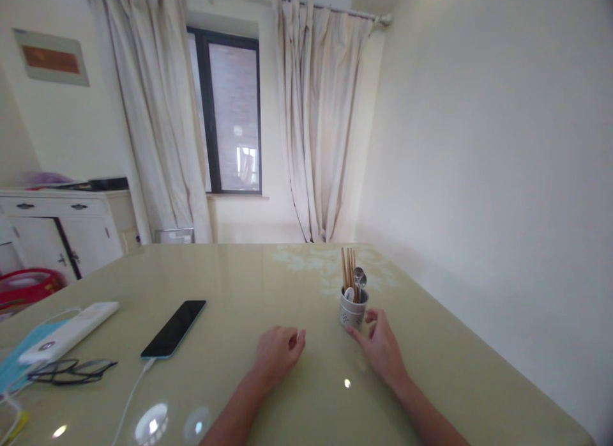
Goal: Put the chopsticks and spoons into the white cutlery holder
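On tabletop (239, 280) | right grip (382, 349): open beside utensil cup (352, 313) | left grip (276, 354): loosely closed

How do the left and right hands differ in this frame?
The left hand rests apart from the cup, while the right hand is right beside it. The left hand's fingers are curled in; the right hand's thumb and fingers are spread apart toward the cup. Both hands are bare, at the near side of the cup.
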The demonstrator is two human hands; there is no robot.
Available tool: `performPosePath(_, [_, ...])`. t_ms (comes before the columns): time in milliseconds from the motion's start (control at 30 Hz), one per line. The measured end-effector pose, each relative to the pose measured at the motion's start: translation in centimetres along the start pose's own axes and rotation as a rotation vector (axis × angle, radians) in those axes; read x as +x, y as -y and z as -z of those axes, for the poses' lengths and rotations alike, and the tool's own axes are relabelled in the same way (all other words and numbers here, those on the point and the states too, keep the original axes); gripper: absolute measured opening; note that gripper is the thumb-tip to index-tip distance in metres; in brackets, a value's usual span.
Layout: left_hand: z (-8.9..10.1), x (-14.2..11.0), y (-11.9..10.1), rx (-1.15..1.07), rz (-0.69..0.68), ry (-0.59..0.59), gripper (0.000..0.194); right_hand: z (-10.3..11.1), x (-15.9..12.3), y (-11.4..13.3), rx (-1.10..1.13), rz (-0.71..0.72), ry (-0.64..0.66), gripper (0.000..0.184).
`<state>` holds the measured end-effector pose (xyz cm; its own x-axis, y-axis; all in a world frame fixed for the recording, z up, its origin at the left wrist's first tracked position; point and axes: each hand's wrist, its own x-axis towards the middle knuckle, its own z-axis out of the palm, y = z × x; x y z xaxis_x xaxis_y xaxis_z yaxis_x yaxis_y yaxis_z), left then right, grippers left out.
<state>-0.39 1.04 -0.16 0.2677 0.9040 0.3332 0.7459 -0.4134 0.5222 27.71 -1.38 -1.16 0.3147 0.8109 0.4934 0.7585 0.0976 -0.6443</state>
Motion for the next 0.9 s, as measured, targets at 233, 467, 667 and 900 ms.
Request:
performPosePath(233, [1.3,1.0,2.8,-0.051,0.128,-0.098,0.052,-1.0,3.3,1.0,0.018,-0.039,0.067,0.061])
performPosePath(467, [2.3,1.5,3.1,-0.182,0.174,-0.150,0.050,-3.3,3.1,3.7,-0.011,0.067,0.093,0.037])
performPosePath(667, [3.4,2.0,2.8,-0.621,0.204,-0.204,0.059,-6.6,1.6,8.8,0.029,0.063,0.277,0.047])
performPosePath(900, [3.9,2.6,3.9,-1.056,0.287,-0.303,0.076,-9.5,-0.3,14.0,0.083,0.067,0.436,0.050])
